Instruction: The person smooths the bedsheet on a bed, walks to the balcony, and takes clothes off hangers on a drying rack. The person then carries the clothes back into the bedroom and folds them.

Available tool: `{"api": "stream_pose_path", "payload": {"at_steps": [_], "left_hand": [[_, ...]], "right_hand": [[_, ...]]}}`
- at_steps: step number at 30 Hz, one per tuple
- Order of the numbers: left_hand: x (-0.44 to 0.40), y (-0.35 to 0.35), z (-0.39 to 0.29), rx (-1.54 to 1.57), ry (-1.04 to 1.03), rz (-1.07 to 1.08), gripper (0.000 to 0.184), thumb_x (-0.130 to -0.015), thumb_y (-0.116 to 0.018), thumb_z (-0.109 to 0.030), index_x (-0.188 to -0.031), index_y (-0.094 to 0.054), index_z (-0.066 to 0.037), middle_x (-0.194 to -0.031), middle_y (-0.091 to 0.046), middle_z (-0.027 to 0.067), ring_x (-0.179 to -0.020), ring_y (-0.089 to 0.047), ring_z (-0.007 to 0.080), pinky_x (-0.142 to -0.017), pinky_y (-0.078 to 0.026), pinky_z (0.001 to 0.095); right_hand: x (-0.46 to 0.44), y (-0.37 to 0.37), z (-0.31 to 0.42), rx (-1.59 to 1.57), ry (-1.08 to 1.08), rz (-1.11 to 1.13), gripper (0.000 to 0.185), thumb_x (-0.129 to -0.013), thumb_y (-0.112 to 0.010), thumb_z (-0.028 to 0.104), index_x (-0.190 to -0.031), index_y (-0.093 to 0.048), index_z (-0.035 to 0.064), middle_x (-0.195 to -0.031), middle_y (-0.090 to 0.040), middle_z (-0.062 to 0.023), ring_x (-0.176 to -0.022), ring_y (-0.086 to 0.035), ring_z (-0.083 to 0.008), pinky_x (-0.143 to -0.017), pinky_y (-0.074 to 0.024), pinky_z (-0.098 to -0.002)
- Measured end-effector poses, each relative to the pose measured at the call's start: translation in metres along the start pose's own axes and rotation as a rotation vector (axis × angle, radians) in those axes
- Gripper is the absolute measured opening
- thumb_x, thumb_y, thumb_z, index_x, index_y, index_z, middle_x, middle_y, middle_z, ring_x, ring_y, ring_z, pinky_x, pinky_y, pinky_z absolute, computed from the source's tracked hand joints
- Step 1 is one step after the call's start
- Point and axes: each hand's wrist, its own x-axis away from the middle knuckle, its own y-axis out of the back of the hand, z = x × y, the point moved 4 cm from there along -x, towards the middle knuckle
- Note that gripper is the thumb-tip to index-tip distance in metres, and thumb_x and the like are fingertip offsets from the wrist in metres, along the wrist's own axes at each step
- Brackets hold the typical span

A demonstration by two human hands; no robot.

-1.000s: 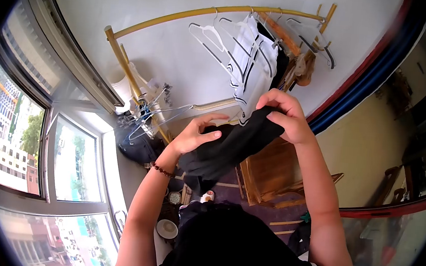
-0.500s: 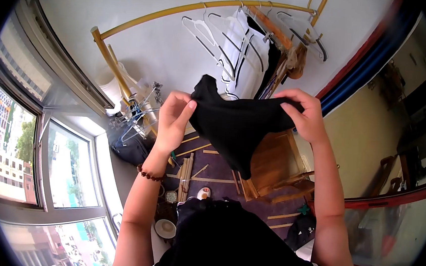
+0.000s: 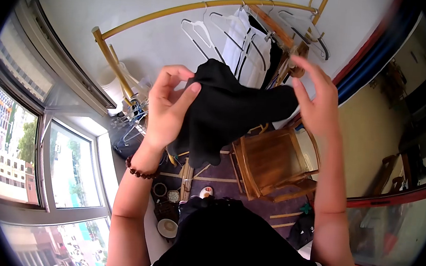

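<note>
The left hand [image 3: 167, 106] pinches the black cloth [image 3: 235, 104] between thumb and fingers at its upper left edge. The right hand [image 3: 321, 107] is spread, thumb and fingers apart, by the cloth's other end; whether the thumb touches it, I cannot tell. Half a second ago both hands gripped the cloth and held it wide — that right pinch has since opened, so the left hand appears to carry most of the weight, and the cloth sags in loose folds below it. A beaded bracelet [image 3: 141, 171] circles the left wrist. Beyond the cloth, white hangers and a white garment [image 3: 252, 75] hang from a yellow rail [image 3: 224, 3]. Below and to the right, a wooden chair [image 3: 269, 155] stands on the floor — well apart from the left hand.
</note>
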Motion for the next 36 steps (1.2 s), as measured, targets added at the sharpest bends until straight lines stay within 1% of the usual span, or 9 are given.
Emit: {"api": "stream_pose_path", "payload": {"at_steps": [4,7,9,15,22,24,27,30,36], "left_hand": [[0.010,-0.024,-0.004,0.120,0.127,-0.001,0.017,-0.097,-0.061,0.004,-0.110,-0.055,-0.005,-0.105,-0.058,0.0009,-0.101,-0.054,0.0086,-0.090,-0.044,0.0234],[0.019,-0.019,-0.019,0.019,0.049,-0.031,0.012,-0.099,-0.059,0.002,-0.105,-0.054,-0.006,-0.101,-0.056,-0.0016,-0.094,-0.051,0.0060,-0.084,-0.041,0.0206],[0.022,-0.002,-0.010,0.060,0.124,-0.021,0.012,-0.099,-0.058,0.002,-0.104,-0.054,-0.007,-0.098,-0.055,-0.0036,-0.092,-0.050,0.0041,-0.082,-0.040,0.0193],[0.022,0.016,0.015,0.058,0.168,-0.195,0.011,-0.100,-0.058,0.001,-0.102,-0.053,-0.008,-0.096,-0.054,-0.0044,-0.090,-0.048,0.0033,-0.081,-0.039,0.0185],[0.016,0.024,-0.008,0.017,0.024,-0.266,0.013,-0.101,-0.057,-0.001,-0.097,-0.051,-0.012,-0.087,-0.048,-0.0064,-0.084,-0.046,0.0030,-0.076,-0.039,0.0197],[0.021,0.021,-0.012,-0.017,0.045,-0.267,0.013,-0.101,-0.057,-0.002,-0.097,-0.050,-0.013,-0.088,-0.048,-0.0063,-0.083,-0.045,0.0030,-0.076,-0.038,0.0184],[0.016,0.015,0.006,0.078,0.107,-0.352,0.015,-0.101,-0.057,-0.002,-0.096,-0.049,-0.013,-0.087,-0.047,-0.0063,-0.081,-0.042,0.0033,-0.074,-0.036,0.0183],[0.013,0.009,0.006,0.029,0.067,-0.328,0.018,-0.100,-0.057,0.000,-0.093,-0.048,-0.013,-0.085,-0.045,-0.0060,-0.080,-0.040,0.0037,-0.073,-0.036,0.0191],[0.011,0.038,0.041,-0.014,0.053,-0.331,0.019,-0.098,-0.060,-0.001,-0.090,-0.048,-0.012,-0.088,-0.045,-0.0065,-0.082,-0.040,0.0027,-0.075,-0.033,0.0195]], "right_hand": [[0.027,-0.087,0.091,-0.259,0.267,-0.229,0.059,-0.092,-0.066,0.019,-0.146,-0.047,0.0024,-0.135,-0.060,-0.0234,-0.125,-0.058,-0.0374,-0.106,-0.0435,-0.0431],[0.082,-0.208,-0.030,-0.223,-0.565,0.727,0.062,-0.093,-0.063,0.021,-0.148,-0.044,0.0006,-0.136,-0.057,-0.0285,-0.127,-0.054,-0.0406,-0.109,-0.0396,-0.0491],[0.107,-0.213,-0.069,0.359,-0.230,1.173,0.060,-0.092,-0.059,0.017,-0.147,-0.044,-0.0012,-0.131,-0.058,-0.0309,-0.120,-0.057,-0.0437,-0.103,-0.0441,-0.0501],[0.013,-0.099,0.078,-0.313,0.290,-0.326,0.063,-0.096,-0.059,0.021,-0.148,-0.038,-0.0080,-0.150,-0.043,-0.0308,-0.139,-0.045,-0.0432,-0.113,-0.0387,-0.0461],[0.197,-0.291,-0.093,0.157,0.044,1.339,0.041,-0.101,-0.059,0.027,-0.134,-0.056,0.0017,-0.122,-0.066,-0.0253,-0.115,-0.062,-0.0416,-0.101,-0.0477,-0.0481],[0.142,-0.253,-0.057,-0.185,-0.421,1.056,0.048,-0.098,-0.058,0.016,-0.142,-0.050,0.0017,-0.135,-0.060,-0.0239,-0.128,-0.055,-0.0390,-0.108,-0.0425,-0.0471],[0.049,-0.140,0.064,-0.170,0.063,-0.094,0.055,-0.093,-0.064,0.021,-0.138,-0.051,-0.0067,-0.147,-0.046,-0.0295,-0.118,-0.059,-0.0463,-0.100,-0.0462,-0.0507],[0.061,-0.140,0.109,-0.191,0.327,-0.123,0.072,-0.091,-0.068,0.031,-0.148,-0.041,-0.0047,-0.153,-0.037,-0.0314,-0.129,-0.050,-0.0474,-0.107,-0.0418,-0.0544],[0.218,-0.261,-0.033,0.063,-0.178,1.328,0.077,-0.088,-0.071,0.036,-0.150,-0.041,0.0002,-0.152,-0.044,-0.0230,-0.134,-0.049,-0.0433,-0.107,-0.0423,-0.0545]]}}
